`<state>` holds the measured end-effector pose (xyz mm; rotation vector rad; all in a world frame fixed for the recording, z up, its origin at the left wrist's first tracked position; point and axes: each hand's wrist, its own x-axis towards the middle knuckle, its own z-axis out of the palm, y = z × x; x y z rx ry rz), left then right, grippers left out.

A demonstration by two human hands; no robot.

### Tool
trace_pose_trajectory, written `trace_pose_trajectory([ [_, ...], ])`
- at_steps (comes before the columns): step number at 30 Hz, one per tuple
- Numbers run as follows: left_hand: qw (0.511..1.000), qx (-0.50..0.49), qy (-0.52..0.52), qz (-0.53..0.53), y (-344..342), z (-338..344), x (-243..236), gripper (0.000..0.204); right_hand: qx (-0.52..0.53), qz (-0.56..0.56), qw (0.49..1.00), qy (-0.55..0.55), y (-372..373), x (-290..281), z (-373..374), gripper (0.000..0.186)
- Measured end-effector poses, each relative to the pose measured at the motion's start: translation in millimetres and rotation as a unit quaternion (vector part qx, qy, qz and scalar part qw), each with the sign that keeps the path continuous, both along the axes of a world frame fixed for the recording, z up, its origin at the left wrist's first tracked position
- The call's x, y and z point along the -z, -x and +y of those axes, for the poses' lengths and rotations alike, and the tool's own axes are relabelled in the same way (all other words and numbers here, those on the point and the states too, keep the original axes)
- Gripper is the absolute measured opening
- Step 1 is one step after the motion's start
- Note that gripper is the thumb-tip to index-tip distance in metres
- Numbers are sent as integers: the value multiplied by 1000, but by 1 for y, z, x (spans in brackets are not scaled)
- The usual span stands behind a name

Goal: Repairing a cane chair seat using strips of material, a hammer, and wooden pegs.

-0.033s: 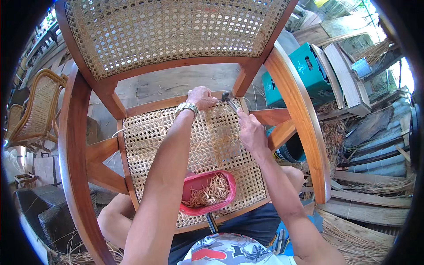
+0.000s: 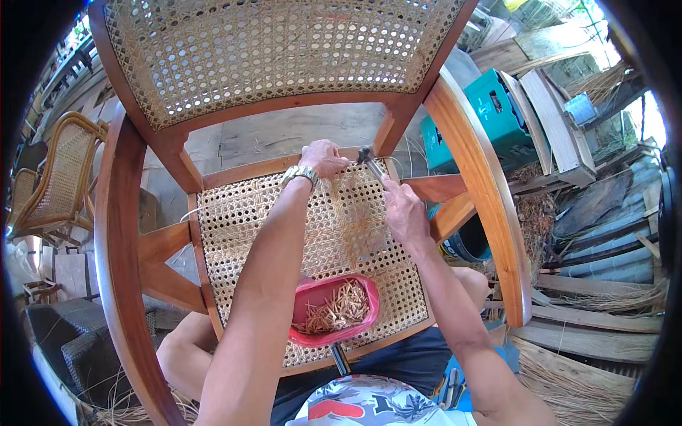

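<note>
Hardly anything has moved: at upper centre, the right hand (image 2: 408,214) grips a dark-headed metal hammer (image 2: 373,167) over the pale woven-cane seat (image 2: 238,220); the left hand (image 2: 325,157) lies at its far edge, grasp hard to tell. Lower centre, a pink oval tub (image 2: 310,295) holds tan sticks (image 2: 342,309).

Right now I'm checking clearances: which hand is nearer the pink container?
Right. The right hand, gripping the hammer, is beyond the pink container and to its right; the left hand is farther off, at the back of the seat.
</note>
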<state>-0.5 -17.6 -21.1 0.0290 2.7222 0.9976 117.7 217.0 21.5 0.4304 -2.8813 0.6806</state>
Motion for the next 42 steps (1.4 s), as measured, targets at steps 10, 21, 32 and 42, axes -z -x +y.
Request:
trace_pose_trajectory([
  [10,996,4,-43,73,3,-7,16,34,82,-144,969,181,-2,-31,-4,30],
  [21,997,24,-28,66,6,-8,12,39,68,-138,970,190,6,3,6,31],
  [32,999,4,-17,27,1,-10,6,37,-90,59,988,113,10,21,-4,40],
  [42,998,19,-45,51,-1,-13,9,31,-73,49,988,129,13,14,-13,38],
])
